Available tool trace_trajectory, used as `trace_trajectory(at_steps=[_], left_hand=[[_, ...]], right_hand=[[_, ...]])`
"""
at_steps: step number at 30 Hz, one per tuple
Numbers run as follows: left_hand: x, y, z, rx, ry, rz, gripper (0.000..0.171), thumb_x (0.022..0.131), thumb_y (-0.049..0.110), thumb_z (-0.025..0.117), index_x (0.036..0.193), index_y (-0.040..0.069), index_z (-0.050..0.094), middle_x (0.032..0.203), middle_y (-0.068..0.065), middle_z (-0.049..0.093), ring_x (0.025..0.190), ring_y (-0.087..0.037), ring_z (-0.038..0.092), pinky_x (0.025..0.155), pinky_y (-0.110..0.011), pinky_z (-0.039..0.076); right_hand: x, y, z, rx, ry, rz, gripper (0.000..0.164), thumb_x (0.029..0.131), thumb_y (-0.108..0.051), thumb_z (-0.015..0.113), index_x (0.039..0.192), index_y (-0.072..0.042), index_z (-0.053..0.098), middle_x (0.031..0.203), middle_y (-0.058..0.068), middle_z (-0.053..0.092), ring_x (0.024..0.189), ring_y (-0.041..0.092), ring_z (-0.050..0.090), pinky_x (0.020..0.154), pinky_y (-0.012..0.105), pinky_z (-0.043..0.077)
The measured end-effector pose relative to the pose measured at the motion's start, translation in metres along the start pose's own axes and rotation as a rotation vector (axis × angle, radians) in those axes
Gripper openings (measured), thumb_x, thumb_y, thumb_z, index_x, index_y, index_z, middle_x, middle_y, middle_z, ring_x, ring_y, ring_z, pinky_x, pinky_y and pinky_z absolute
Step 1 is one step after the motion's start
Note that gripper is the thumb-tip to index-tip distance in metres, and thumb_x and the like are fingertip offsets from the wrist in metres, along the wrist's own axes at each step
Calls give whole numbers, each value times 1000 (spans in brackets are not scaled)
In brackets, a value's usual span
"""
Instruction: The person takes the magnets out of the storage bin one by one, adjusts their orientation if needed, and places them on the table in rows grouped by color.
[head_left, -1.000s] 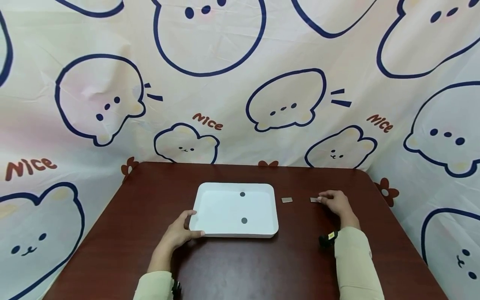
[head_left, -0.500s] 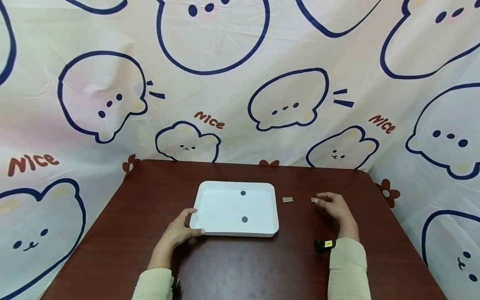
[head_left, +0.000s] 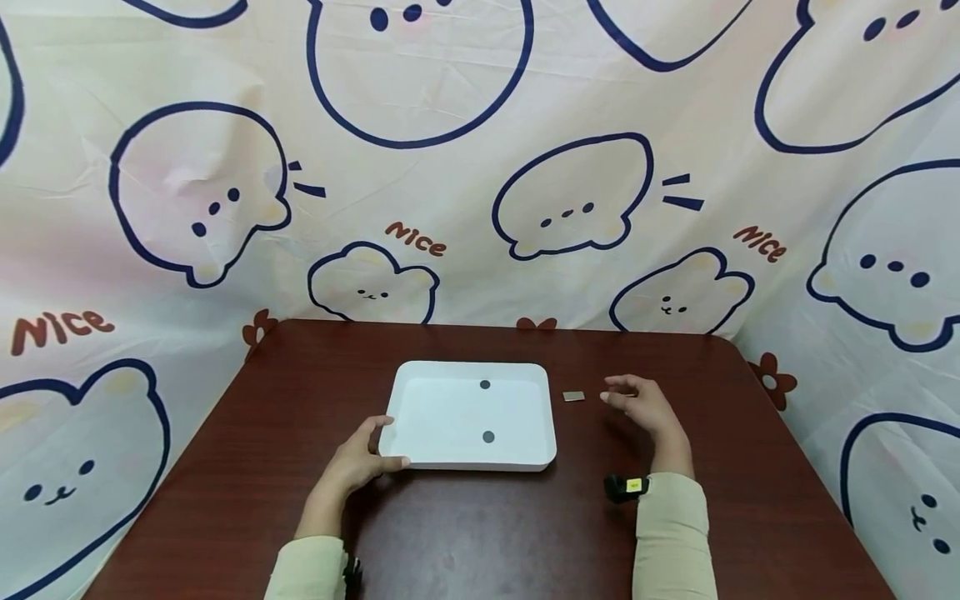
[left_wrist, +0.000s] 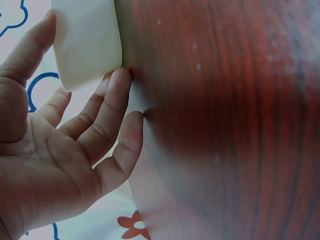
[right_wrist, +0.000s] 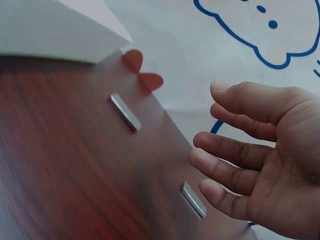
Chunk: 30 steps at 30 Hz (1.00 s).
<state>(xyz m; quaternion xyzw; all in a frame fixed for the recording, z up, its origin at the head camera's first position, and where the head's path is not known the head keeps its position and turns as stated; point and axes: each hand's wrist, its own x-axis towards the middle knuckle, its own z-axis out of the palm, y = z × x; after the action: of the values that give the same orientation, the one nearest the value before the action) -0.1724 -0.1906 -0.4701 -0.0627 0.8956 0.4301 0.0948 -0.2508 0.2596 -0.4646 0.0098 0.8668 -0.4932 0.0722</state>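
A white rectangular tray (head_left: 442,412) lies on the table with two small dark grey discs in it, a far disc (head_left: 484,384) and a near disc (head_left: 488,437). My left hand (head_left: 352,460) grips its near left corner, thumb on the front edge and fingers at the left side. Right of the tray lies a small flat silver bar (head_left: 573,397). My right hand (head_left: 643,408) hovers just beyond it with loosely spread fingers and holds nothing. The right wrist view shows this silver bar (right_wrist: 125,112) and a second silver bar (right_wrist: 193,200) near my fingertips; the hand hides the second in the head view.
The brown wood-grain table (head_left: 480,533) reaches back to a pale curtain (head_left: 465,192) printed with blue-outlined cartoon bears. Curtain also hangs at both sides. Each wrist wears a black device; the right device (head_left: 625,488) has a yellow label.
My right hand has come off the second silver bar and shifted left toward the first one. The left hand stays at the tray's corner, and the tray and discs have not moved.
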Motion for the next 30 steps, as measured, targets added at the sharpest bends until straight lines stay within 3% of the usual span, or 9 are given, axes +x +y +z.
trace_trajectory(at_steps=[12, 14, 19, 21, 26, 30], left_hand=[[1, 0, 0, -10, -4, -19, 80, 68, 29, 84, 135, 14, 42, 112, -19, 54, 92, -30, 51, 74, -45, 42], [1, 0, 0, -9, -6, -16, 81, 68, 29, 84, 135, 14, 42, 112, -19, 54, 92, -30, 51, 74, -45, 42], [0, 0, 0, -7, -5, -16, 80, 68, 29, 84, 135, 13, 43, 113, -20, 53, 92, -31, 51, 74, -45, 42], [0, -1, 1, -12, -4, -21, 80, 68, 28, 84, 135, 13, 43, 112, -19, 53, 90, -30, 51, 73, -44, 42], [2, -2, 2, -17, -6, -27, 79, 68, 28, 84, 135, 14, 42, 109, -18, 54, 86, -29, 51, 70, -42, 42], [2, -1, 1, -20, -6, -26, 79, 69, 28, 84, 135, 14, 42, 107, -18, 54, 84, -28, 51, 69, -41, 42]], right_hand=[[5, -28, 29, 93, -14, -18, 43, 85, -26, 69, 124, -10, 58, 120, 13, 54, 101, 28, 52, 87, 47, 42], [6, -32, 32, 78, -17, -32, 42, 85, -26, 69, 123, -11, 59, 119, 12, 56, 99, 28, 53, 96, 51, 31], [13, -38, 42, 104, -44, -70, 40, 86, -24, 69, 122, -9, 60, 117, 13, 57, 100, 26, 53, 96, 51, 30], [15, -40, 48, 143, -70, -78, 41, 87, -21, 68, 123, -5, 58, 117, 15, 56, 101, 26, 53, 88, 47, 42], [20, -49, 59, 165, -91, -101, 40, 88, -16, 67, 124, -2, 57, 112, 14, 59, 97, 27, 56, 85, 47, 44], [26, -56, 65, 170, -92, -117, 36, 87, -17, 67, 120, -7, 60, 109, 9, 60, 94, 24, 56, 80, 44, 46]])
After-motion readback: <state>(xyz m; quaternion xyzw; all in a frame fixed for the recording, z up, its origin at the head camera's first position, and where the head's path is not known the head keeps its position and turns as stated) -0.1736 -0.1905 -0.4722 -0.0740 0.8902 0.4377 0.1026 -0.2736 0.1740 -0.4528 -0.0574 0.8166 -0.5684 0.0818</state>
